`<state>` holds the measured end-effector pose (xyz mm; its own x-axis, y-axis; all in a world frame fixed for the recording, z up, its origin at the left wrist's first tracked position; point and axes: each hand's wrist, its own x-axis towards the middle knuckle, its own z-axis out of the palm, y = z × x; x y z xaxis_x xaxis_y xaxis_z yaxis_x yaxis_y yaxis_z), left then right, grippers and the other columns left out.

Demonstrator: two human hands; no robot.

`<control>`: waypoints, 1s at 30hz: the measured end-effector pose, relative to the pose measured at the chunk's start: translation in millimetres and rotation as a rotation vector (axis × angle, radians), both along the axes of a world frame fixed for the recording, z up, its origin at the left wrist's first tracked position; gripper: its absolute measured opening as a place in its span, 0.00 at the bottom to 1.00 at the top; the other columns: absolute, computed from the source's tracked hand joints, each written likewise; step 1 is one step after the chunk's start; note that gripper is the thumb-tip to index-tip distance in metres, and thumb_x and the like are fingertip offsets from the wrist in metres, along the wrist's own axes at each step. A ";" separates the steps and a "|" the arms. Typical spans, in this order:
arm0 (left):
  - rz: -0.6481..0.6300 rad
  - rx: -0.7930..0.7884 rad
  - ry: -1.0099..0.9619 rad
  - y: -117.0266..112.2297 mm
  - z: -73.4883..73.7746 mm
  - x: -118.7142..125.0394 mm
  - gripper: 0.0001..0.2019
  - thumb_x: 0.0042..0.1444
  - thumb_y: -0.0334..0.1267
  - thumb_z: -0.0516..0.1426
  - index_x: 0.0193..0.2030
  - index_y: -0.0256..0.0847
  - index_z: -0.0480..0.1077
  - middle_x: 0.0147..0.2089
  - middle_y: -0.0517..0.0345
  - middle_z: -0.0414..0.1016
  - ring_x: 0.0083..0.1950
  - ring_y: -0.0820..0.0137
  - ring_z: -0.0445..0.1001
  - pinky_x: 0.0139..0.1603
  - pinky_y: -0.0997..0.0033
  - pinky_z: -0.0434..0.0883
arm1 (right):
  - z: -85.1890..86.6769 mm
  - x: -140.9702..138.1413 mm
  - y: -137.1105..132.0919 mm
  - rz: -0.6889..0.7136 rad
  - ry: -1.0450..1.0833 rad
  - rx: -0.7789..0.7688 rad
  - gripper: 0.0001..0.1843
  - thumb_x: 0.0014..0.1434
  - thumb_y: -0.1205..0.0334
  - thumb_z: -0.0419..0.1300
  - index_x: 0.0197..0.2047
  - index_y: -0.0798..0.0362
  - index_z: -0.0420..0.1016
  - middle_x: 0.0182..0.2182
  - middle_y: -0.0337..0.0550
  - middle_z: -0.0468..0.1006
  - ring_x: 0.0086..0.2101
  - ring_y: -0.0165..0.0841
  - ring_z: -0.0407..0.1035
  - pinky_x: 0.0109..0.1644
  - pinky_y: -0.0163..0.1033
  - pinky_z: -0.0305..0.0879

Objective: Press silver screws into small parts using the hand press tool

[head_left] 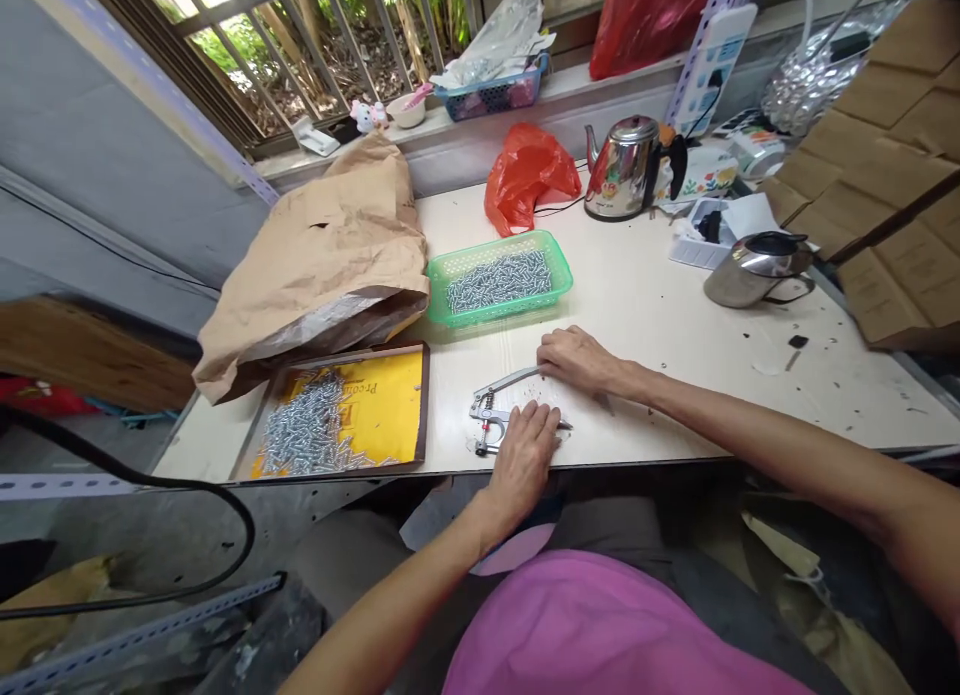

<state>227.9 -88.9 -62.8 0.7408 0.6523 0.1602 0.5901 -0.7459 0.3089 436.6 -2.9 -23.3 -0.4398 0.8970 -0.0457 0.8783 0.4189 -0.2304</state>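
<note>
A metal lever tool (487, 415) with a spring and a long handle lies on the table near its front edge. My right hand (576, 360) is closed around the far end of the long handle. Over the lower part of the same tool rests my left hand (525, 445), its fingers bent and pressed onto it; whatever lies under the fingers is hidden. Left of the tool, a shallow tray (424, 405) with a yellow lining carries a heap of small silvery metal pieces (307, 430). Behind, a green plastic basket (562, 265) contains similar silvery pieces (499, 280).
A large brown paper bag (330, 245) sits at the left. Along the back are a red plastic bag (525, 180) and a kettle (622, 170). A steel pot (750, 270) and cardboard (900, 155) occupy the right, with small dark scraps on the table (675, 305).
</note>
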 end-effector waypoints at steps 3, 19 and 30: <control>0.023 0.001 -0.030 -6.3 -1.4 4.1 0.19 0.67 0.33 0.47 0.63 0.35 0.61 0.62 0.42 0.69 0.68 0.55 0.62 0.68 0.45 0.58 | 1.1 -12.6 9.0 -0.068 -0.030 0.061 0.10 0.65 0.61 0.55 0.40 0.54 0.77 0.41 0.48 0.77 0.45 0.40 0.65 0.46 0.43 0.52; 0.083 0.235 -0.080 -7.7 34.3 -97.7 0.09 0.65 0.32 0.51 0.40 0.38 0.73 0.38 0.53 0.76 0.42 0.68 0.72 0.47 0.67 0.69 | -20.9 -131.0 -13.8 0.682 0.263 0.299 0.07 0.62 0.67 0.57 0.31 0.53 0.72 0.29 0.43 0.74 0.35 0.36 0.64 0.38 0.42 0.57; 0.715 0.098 0.554 128.8 54.1 -231.0 0.14 0.61 0.31 0.49 0.34 0.37 0.77 0.40 0.41 0.74 0.50 0.54 0.66 0.41 0.60 0.65 | 54.9 -45.1 69.2 -0.095 0.309 0.591 0.17 0.65 0.56 0.54 0.52 0.55 0.73 0.44 0.54 0.74 0.43 0.44 0.70 0.44 0.48 0.67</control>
<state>-3.1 40.0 -8.7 0.1517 0.9882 -0.0193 0.9675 -0.1524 -0.2018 391.5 66.4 31.5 -0.2712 0.7678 0.5804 0.8482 0.4757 -0.2330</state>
